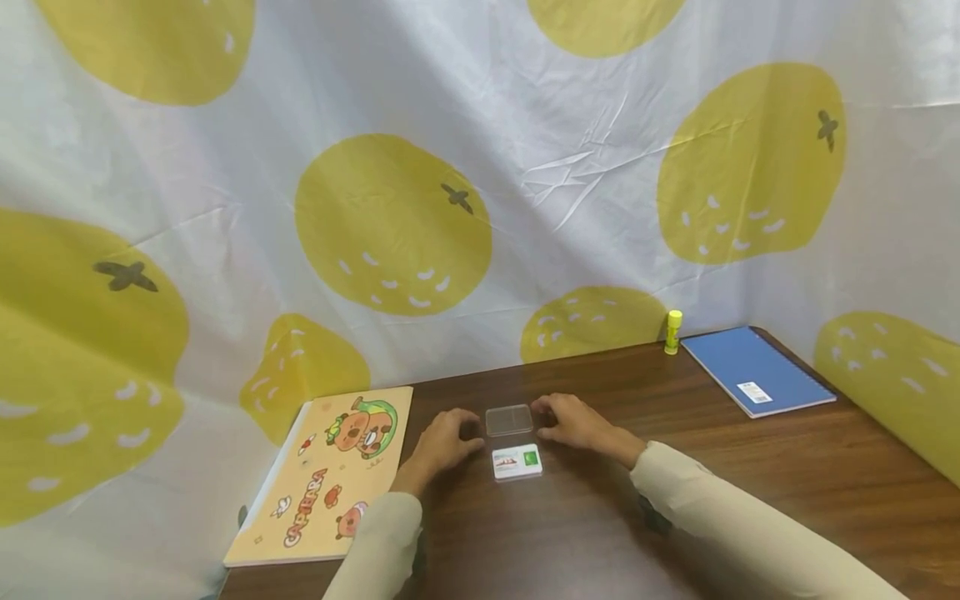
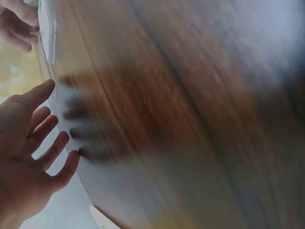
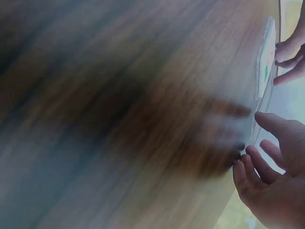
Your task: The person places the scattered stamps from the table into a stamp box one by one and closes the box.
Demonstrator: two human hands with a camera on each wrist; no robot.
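A clear, flat plastic piece, rectangular with rounded corners, lies on the dark wooden table. Just in front of it is a white card-sized pack with a green patch and a reddish print, and a clear edge shows under it. My left hand is at the left of the clear piece, its fingers loosely bent with nothing between them. On the opposite side, my right hand has its fingertips close to the clear piece's right edge. In the right wrist view the pack stands out beyond the right hand's thumb.
An orange-yellow capybara pad lies at the table's left. Towards the back right are a yellow glue stick, standing upright, and a blue spiral notebook. A white curtain with yellow fruit hangs behind the table.
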